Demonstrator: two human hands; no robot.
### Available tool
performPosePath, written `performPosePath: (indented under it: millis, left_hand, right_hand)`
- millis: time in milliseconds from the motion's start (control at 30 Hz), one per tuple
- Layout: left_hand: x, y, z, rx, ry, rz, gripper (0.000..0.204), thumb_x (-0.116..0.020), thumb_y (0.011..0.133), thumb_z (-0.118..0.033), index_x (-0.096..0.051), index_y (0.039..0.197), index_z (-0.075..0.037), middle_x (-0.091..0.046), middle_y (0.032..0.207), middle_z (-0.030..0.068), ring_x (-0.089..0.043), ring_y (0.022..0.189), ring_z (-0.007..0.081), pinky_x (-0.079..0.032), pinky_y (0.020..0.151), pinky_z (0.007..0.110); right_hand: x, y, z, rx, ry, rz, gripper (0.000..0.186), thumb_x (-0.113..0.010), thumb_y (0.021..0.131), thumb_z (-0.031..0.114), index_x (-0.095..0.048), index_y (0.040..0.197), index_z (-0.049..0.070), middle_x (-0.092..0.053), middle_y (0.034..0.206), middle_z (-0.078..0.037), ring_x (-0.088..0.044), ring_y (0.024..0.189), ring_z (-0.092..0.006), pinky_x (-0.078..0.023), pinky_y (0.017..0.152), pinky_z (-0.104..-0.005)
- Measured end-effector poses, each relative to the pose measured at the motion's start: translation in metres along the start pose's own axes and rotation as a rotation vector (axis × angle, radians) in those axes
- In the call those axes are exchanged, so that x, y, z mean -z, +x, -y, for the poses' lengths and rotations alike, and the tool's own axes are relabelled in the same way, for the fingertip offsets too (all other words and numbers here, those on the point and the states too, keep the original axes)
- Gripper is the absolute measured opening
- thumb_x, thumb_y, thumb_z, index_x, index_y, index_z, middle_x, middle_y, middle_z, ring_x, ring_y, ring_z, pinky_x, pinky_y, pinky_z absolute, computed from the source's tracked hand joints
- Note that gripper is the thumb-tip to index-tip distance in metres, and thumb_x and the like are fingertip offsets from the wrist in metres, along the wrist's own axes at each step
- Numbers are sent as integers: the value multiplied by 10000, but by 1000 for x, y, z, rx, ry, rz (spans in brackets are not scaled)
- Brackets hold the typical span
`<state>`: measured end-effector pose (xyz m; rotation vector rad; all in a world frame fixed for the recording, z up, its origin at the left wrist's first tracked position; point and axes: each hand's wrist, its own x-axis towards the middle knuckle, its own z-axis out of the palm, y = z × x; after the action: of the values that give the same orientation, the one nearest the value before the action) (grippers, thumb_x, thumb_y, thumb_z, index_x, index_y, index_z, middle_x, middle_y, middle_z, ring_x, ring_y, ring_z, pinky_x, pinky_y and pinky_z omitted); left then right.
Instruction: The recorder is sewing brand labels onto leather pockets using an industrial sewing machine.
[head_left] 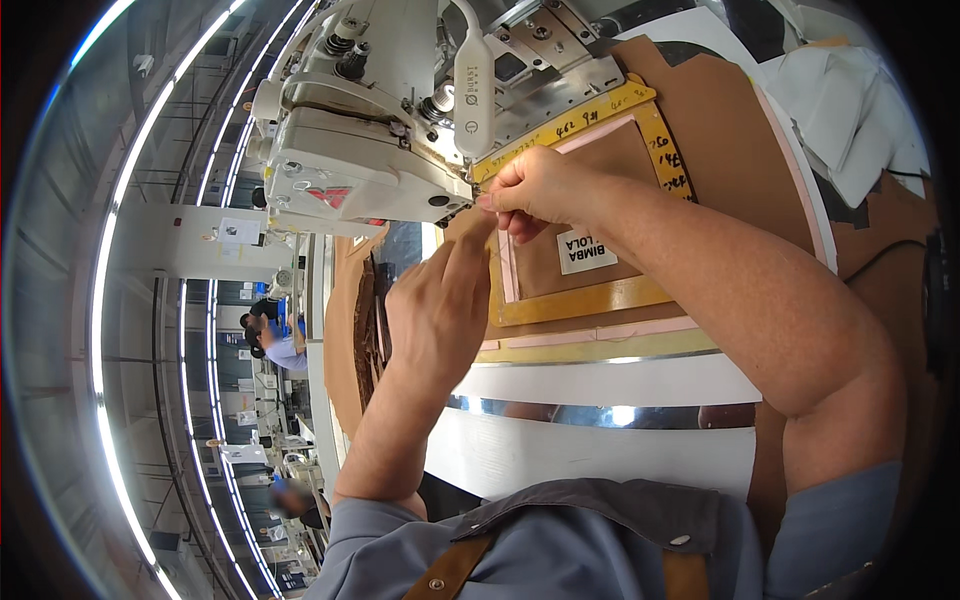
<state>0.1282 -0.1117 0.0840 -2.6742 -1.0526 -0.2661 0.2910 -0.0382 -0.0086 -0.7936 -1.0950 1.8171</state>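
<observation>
My right hand is closed in a pinch at the needle area of a white sewing machine head. Whatever its fingertips hold is too small to make out. Just below and to the left, my left hand has its fingers curled and its fingertips raised to meet the right ones. What it grips, if anything, is hidden. Beneath both hands lies a yellow frame-shaped template with handwritten marks, around a brown panel. A white printed label rests on the panel, near my right wrist.
A white lamp-like unit hangs on the machine, above my right hand. Brown sheet material spreads to the right, with white pieces at the far right. A brown stack lies left of my left hand. Other people work far left.
</observation>
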Motion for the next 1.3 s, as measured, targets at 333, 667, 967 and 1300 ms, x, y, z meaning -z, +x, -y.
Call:
performPosePath:
  millis: [333,667,967,1300]
  left_hand:
    - [-14,27,33,-141,260,-192,151,-728,860,-185,-611,805,-107,-576,651,27,-570,520,224,-439,520,356]
    - [10,41,33,-128,394,-348,176,-778,789,-173,-611,747,-138,-582,665,-11,-570,539,192,-400,540,334]
    - [13,32,35,-55,392,-295,129,-754,818,-178,-632,793,-144,-603,683,-20,-577,549,188,-390,561,330]
    - [13,30,39,-70,437,-312,116,-747,807,-162,-632,799,-151,-608,697,-25,-602,583,177,-405,577,329]
  right_hand:
    - [26,4,13,120,-47,142,183,-746,884,215,-749,934,39,-646,789,0,-559,699,-71,-516,651,-234]
    - [38,11,9,188,95,139,180,-731,904,217,-717,982,55,-669,909,3,-574,813,-68,-504,725,-236]
    - [35,10,7,206,73,104,185,-713,919,201,-696,1001,36,-675,936,-14,-597,859,-77,-529,765,-240]
    - [31,15,2,142,67,43,176,-716,915,199,-699,975,35,-656,888,-2,-585,807,-75,-535,744,-247]
